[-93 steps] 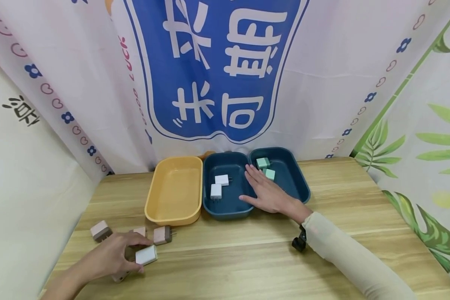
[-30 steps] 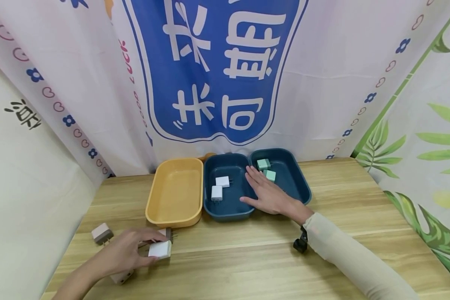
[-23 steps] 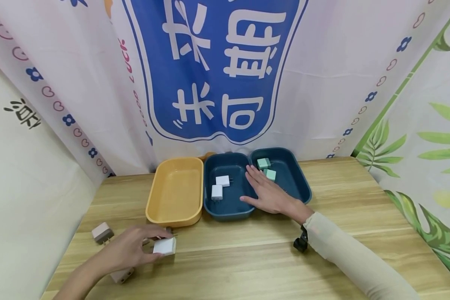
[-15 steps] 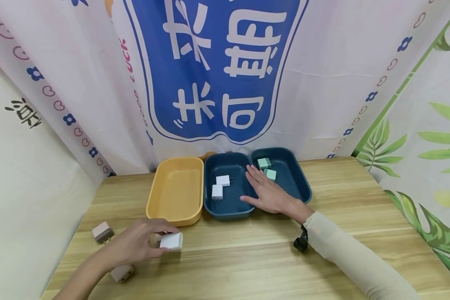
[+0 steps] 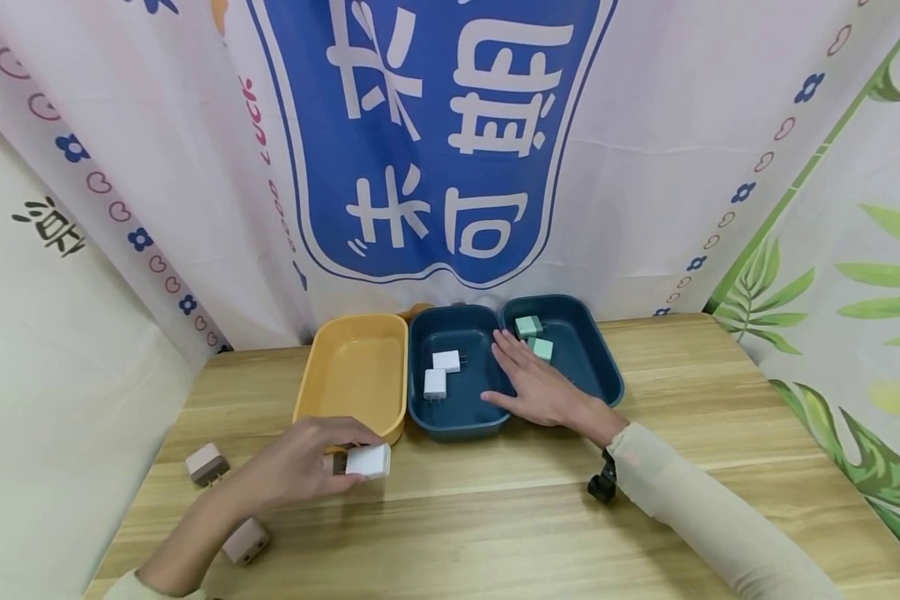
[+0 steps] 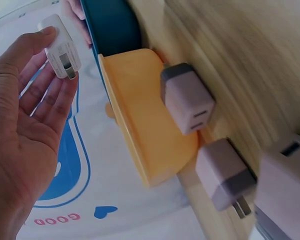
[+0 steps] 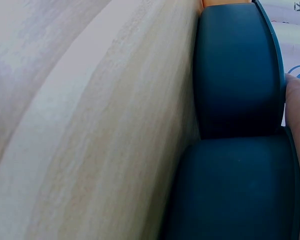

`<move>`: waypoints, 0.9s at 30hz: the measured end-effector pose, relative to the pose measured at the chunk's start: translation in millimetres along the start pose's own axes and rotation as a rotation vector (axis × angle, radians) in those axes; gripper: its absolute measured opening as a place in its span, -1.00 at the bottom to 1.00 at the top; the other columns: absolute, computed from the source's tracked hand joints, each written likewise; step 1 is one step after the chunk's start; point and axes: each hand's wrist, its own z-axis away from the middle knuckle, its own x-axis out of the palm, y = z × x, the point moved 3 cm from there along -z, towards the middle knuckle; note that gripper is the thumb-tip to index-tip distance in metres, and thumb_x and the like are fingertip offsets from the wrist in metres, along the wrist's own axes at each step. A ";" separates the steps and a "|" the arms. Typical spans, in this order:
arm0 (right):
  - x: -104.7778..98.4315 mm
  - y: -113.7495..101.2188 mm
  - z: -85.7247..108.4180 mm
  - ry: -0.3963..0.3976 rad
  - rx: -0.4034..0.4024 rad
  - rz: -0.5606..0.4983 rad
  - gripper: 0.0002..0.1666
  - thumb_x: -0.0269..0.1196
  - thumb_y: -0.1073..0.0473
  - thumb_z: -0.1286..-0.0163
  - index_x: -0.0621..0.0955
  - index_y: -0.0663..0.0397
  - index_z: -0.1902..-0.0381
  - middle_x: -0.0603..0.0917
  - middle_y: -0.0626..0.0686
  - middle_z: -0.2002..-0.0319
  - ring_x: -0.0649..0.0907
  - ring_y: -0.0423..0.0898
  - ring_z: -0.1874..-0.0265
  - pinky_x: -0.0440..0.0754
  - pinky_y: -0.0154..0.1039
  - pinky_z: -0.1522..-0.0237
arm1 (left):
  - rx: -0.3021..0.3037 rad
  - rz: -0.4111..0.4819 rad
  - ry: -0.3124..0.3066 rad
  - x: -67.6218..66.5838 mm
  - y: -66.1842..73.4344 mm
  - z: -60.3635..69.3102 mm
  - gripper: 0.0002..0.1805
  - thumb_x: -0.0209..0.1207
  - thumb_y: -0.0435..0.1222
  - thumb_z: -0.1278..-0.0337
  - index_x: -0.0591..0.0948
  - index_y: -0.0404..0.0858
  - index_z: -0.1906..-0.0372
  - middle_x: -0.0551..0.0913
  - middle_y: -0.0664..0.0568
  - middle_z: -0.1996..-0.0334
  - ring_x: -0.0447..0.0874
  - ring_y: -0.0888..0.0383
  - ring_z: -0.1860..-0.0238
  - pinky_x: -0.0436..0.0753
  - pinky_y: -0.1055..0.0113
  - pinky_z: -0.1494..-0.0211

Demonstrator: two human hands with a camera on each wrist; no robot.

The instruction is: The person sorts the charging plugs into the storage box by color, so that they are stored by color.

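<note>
My left hand (image 5: 300, 467) pinches a white charger (image 5: 368, 461) between thumb and fingers, above the table just in front of the yellow tray (image 5: 356, 375). In the left wrist view the metal prongs of this white charger (image 6: 62, 47) show. My right hand (image 5: 536, 385) lies with straight fingers over the adjoining rims of the two blue trays. White chargers (image 5: 435, 383) lie in the middle blue tray (image 5: 461, 425). Mint green chargers (image 5: 527, 327) are in the right blue tray (image 5: 603, 367), partly behind my right hand.
Pink and brown chargers (image 5: 207, 465) (image 5: 246, 541) stand on the wooden table (image 5: 495, 517) at the left; the left wrist view shows another pink charger (image 6: 187, 100) near the yellow tray. A printed curtain (image 5: 607, 208) hangs behind the trays.
My left hand has moved right and slightly away from me with the white charger, from over the pink chargers to the front of the yellow tray. The right hand has stayed in place.
</note>
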 end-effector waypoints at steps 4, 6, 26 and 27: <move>-0.1 0.1 -0.3 0.000 -0.001 -0.001 0.14 0.06 -0.44 -0.58 0.08 0.33 -0.67 -0.08 0.24 -0.72 -0.11 0.10 -0.71 -0.01 0.19 -0.67 | 0.048 -0.024 0.047 -1.3 2.2 -9.3 -0.55 0.58 -0.40 -0.01 0.78 -0.17 -0.07 0.81 0.08 -0.01 0.74 0.24 0.07 0.82 0.16 0.08; -0.1 0.4 -0.5 0.003 -0.002 0.001 0.14 0.06 -0.44 -0.58 0.08 0.34 -0.67 -0.08 0.24 -0.72 -0.11 0.10 -0.71 -0.01 0.19 -0.67 | 0.057 -0.037 0.073 -2.1 3.0 -13.7 -0.55 0.59 -0.40 0.01 0.78 -0.19 -0.06 0.82 0.07 0.01 0.74 0.25 0.08 0.83 0.15 0.08; 1.2 0.8 -0.9 0.007 -0.006 0.013 0.16 0.04 -0.47 -0.58 0.09 0.34 -0.66 -0.08 0.25 -0.72 -0.11 0.10 -0.71 0.01 0.23 -0.66 | -0.034 -0.050 0.170 -4.1 7.9 -56.8 -0.52 0.62 -0.30 0.01 0.78 -0.17 -0.09 0.81 0.08 0.01 0.71 0.22 0.13 0.79 0.30 0.01; 1.1 0.8 -0.9 0.006 -0.004 0.013 0.16 0.04 -0.47 -0.58 0.09 0.34 -0.66 -0.08 0.25 -0.72 -0.11 0.10 -0.71 0.01 0.23 -0.66 | -0.036 -0.056 0.170 -3.9 8.0 -59.0 -0.51 0.62 -0.30 0.00 0.78 -0.18 -0.10 0.82 0.07 0.01 0.71 0.21 0.13 0.79 0.30 0.00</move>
